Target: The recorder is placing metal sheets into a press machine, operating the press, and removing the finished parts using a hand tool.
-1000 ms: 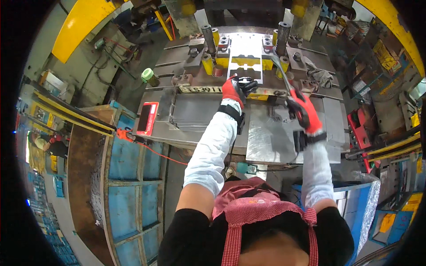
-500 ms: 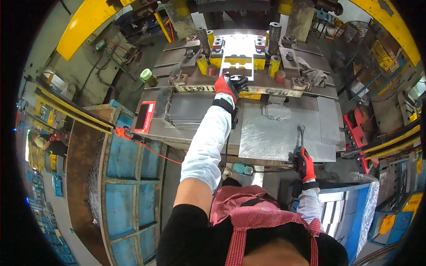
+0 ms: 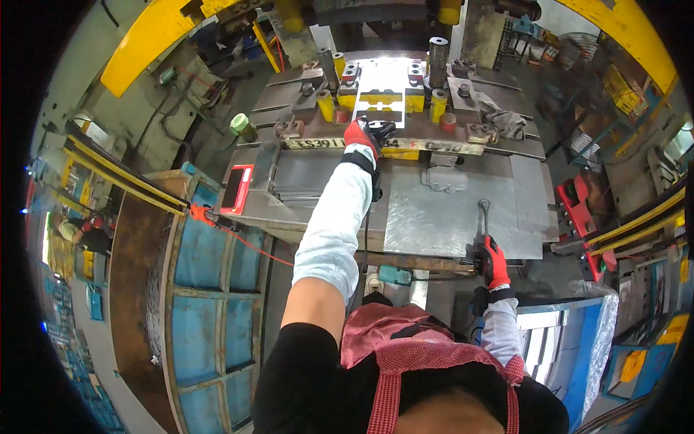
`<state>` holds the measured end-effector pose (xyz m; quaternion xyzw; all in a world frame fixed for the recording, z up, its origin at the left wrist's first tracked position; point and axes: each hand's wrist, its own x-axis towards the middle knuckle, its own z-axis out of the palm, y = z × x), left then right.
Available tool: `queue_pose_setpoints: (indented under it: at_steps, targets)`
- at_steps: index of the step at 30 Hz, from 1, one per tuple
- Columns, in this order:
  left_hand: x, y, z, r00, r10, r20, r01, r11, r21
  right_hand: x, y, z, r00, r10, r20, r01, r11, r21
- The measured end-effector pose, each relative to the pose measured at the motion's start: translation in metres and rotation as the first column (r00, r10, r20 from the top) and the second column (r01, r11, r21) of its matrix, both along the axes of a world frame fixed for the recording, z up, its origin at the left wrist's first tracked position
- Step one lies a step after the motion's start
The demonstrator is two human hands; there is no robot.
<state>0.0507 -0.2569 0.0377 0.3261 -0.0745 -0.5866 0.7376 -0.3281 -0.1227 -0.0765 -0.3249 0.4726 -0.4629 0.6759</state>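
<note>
My left hand (image 3: 366, 135), in a red and black glove, reaches forward to the press die. Its fingers are closed at the near end of a bright metal strip (image 3: 381, 78) with cut-outs, which lies over the die between the guide posts. My right hand (image 3: 494, 262), gloved alike, is at the table's front edge, wrapped round the handle of a slim metal tool with a ring-shaped end, like a wrench (image 3: 484, 214). The tool points away from me above a flat metal sheet (image 3: 434, 217). The right fingers are partly hidden.
Stacked metal sheets (image 3: 307, 173) lie left of the die, beside a red-framed dark panel (image 3: 236, 189). A grey rag (image 3: 506, 121) and a green-lidded jar (image 3: 242, 126) flank the die. A blue metal rack (image 3: 217, 289) stands left, and a blue bin (image 3: 567, 347) stands right.
The whole view has shifted slightly. Both hands, the strip and the wrench keep nearly the same places relative to the press.
</note>
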Motion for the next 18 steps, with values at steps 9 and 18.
queue_pose_setpoints:
  at_steps: [9, 18]
  targets:
    - [0.01, -0.002, -0.013, 0.997, -0.01, 0.075, 0.019, 0.992, -0.121, -0.002, 0.0, 0.001, 0.979, 0.068, -0.192, -0.084, 0.994, -0.073]
    - [0.005, 0.001, -0.004, 0.998, -0.037, 0.045, 0.041, 0.994, -0.097, 0.001, 0.005, 0.025, 0.959, 0.113, -0.261, -0.107, 0.994, 0.036]
